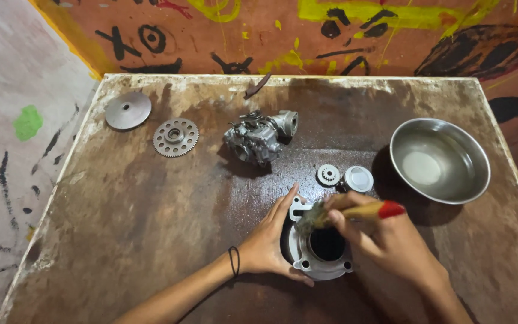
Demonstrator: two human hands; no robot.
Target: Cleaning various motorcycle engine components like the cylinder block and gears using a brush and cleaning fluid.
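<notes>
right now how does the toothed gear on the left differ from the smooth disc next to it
The toothed gear has teeth round its rim and a ring of small holes; the smooth disc is plain, slightly domed, with only one centre hole. The gear lies nearer the carburettor; the disc sits nearer the table corner. Both are round grey metal, lying flat, untouched by either hand.

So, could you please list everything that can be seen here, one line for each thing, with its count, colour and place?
engine cylinder: 1, silver-grey, near middle of the table, under both hands
paintbrush: 1, wooden handle with red end, over the cylinder
carburettor: 1, grey metal, table centre, far side
toothed disc: 1, grey, left of the carburettor
smooth disc: 1, grey, far left corner
small gear: 1, grey, beyond the cylinder
round cap: 1, whitish, right of the small gear
bowl: 1, steel, right side
table: 1, brown, worn
left hand: steadies the cylinder
right hand: grips the paintbrush
</notes>
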